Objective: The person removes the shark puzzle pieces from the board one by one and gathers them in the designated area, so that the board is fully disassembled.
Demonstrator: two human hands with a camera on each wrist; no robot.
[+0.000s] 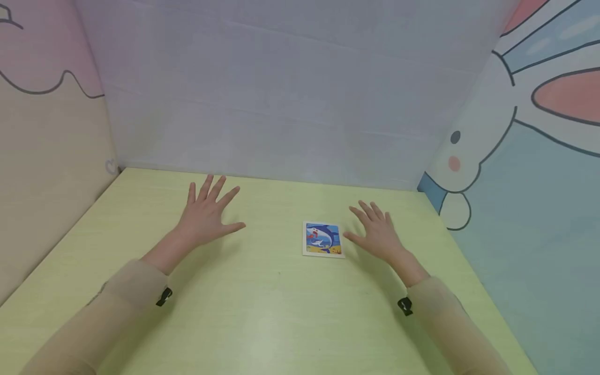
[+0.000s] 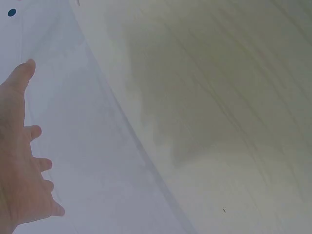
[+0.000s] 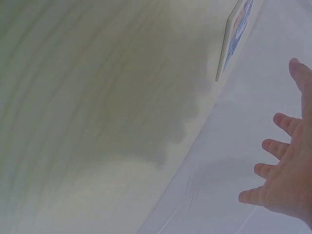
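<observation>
A square picture puzzle board (image 1: 323,239) with a white border lies flat on the pale yellow table; its picture has blue sharks over a sandy bottom. Just right of it my right hand (image 1: 377,237) hovers over the table, fingers spread, thumb tip close to the board's right edge. My left hand (image 1: 204,216) is held above the table farther left, fingers and thumb spread wide, holding nothing. In the right wrist view the board (image 3: 236,34) shows edge-on at the top, and the right hand (image 3: 287,170) has nothing in its grasp. Only the left hand (image 2: 22,161) and bare surfaces show in the left wrist view.
The table (image 1: 262,312) ends at a pale grey wall (image 1: 290,104) at the back. A cream and pink panel (image 1: 47,130) stands along the left, and a blue panel with a painted rabbit (image 1: 529,208) along the right.
</observation>
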